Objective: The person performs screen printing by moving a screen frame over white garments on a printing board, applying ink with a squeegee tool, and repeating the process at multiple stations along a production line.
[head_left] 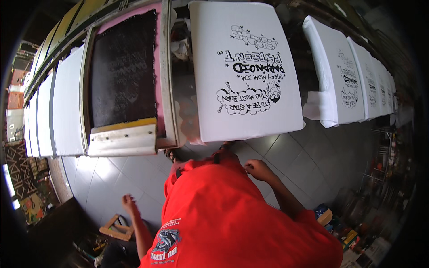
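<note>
Here's the left hand [129, 204], out over the grey tiled floor [288, 154], blurred, fingers looking loosely bent; I can't tell how far they're open, and no object shows in them. Over to the right hand [258, 169], beside the hip of the red shirt [214, 201], fingers curled inward, and whether they close on anything I can't tell! Up ahead, the white printed cloth [210, 58] lies flat on its board, black lettering and cloud shapes across it, well apart from both hands. Just left of it sits the screen frame [167, 80], dark mesh edged in pink, with a metal-backed squeegee [123, 140] across its near end. More printed white pieces [330, 58] line up on the right.
</note>
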A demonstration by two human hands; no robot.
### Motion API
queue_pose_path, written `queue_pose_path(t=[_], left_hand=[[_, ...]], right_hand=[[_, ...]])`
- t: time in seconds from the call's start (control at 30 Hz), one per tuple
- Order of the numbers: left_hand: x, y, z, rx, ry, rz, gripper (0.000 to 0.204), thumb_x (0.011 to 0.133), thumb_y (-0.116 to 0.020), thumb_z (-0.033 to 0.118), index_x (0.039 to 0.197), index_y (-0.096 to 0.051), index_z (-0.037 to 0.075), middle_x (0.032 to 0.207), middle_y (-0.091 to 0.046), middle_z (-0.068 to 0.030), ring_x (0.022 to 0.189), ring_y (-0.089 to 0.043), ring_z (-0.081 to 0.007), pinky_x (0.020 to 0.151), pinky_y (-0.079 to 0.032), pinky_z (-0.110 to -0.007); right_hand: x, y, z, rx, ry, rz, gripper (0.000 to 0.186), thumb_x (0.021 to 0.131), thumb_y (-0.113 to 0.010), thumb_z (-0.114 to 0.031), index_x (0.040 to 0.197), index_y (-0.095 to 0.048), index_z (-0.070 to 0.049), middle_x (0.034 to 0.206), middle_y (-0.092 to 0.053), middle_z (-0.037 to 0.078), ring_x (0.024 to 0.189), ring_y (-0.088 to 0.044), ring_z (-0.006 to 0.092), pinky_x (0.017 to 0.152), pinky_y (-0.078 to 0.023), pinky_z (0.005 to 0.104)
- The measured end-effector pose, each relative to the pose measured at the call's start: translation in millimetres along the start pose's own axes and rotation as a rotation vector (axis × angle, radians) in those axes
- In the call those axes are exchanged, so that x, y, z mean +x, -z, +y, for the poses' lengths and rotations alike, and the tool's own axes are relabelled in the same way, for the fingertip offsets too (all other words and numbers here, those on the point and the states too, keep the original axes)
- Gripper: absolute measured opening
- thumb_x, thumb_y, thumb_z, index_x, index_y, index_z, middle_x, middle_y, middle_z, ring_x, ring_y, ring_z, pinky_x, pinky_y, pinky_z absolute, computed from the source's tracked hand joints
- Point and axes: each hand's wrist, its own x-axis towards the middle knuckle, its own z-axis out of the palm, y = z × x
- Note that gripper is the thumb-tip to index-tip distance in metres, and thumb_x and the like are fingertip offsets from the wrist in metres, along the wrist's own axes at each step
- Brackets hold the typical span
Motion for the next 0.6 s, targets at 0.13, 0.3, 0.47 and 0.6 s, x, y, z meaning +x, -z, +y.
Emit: queue_pose_path(t=[0.13,0.3,0.47,0.6], left_hand=[[152,61,76,-0.182,-0.319,0.111,0.022,0.101,-0.053,0.03,0.109,-0.057,0.01,0.097,-0.059,-0.0005,0.085,-0.056,-0.0116,0.07,-0.044,-0.029],[268,63,189,-0.059,-0.662,-0.196,0.034,0.102,-0.05,0.03,0.125,-0.052,0.004,0.109,-0.059,-0.0072,0.094,-0.057,-0.0169,0.083,-0.047,-0.031],[310,7,234,0.048,-0.666,-0.422,0.034,0.102,-0.051,0.024,0.127,-0.052,0.0,0.112,-0.063,-0.014,0.099,-0.058,-0.021,0.088,-0.046,-0.033],[271,-27,257,0.194,-0.699,-0.479,0.046,0.101,-0.051,0.035,0.127,-0.053,-0.003,0.106,-0.065,-0.0218,0.094,-0.063,-0.0269,0.084,-0.049,-0.035]], right_hand=[[-4,-16,-156,0.204,0.309,0.183,0.025,0.093,-0.061,-0.024,0.1,-0.064,0.0,0.092,-0.069,0.012,0.086,-0.067,0.0209,0.075,-0.051,0.0347],[59,-75,-246,0.425,0.524,0.656,0.036,0.098,-0.058,-0.028,0.122,-0.056,-0.001,0.118,-0.062,0.017,0.105,-0.063,0.0254,0.086,-0.05,0.035],[109,-99,-291,0.254,0.377,0.928,0.051,0.098,-0.056,-0.035,0.133,-0.049,0.001,0.131,-0.054,0.021,0.12,-0.054,0.0342,0.098,-0.045,0.0378],[135,-102,-284,0.152,0.202,0.961,0.06,0.097,-0.052,-0.045,0.133,-0.049,0.003,0.132,-0.054,0.024,0.123,-0.052,0.0391,0.102,-0.042,0.0432]])
